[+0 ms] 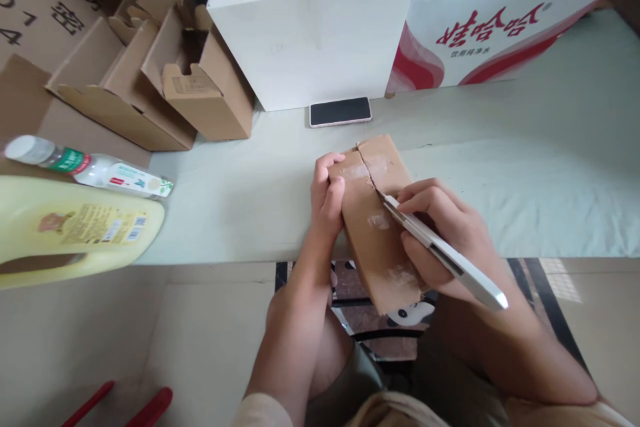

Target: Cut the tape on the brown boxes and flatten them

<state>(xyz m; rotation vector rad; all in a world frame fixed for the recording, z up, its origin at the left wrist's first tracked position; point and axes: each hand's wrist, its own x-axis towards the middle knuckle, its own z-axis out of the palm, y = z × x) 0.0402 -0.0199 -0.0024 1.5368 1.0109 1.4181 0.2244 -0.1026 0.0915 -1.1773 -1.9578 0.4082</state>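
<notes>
A small brown cardboard box (375, 240) lies tilted at the table's front edge, its near end sticking out over my lap. Along its top runs a cut seam with torn patches of clear tape. My left hand (329, 193) grips the box's left side near the far end, fingers curled round it. In my right hand (445, 233) is a white utility knife (445, 253), held like a pen. The knife's blade tip touches the seam near the middle of the box.
A phone (341, 112) lies beyond the box, before a white carton (310, 40) and a red-printed carton (475, 33). Open cardboard boxes (210, 93) stand at the left. Nearer are a clear bottle (100, 170) and a yellow jug (90, 227). Red handles (150, 407) show low left.
</notes>
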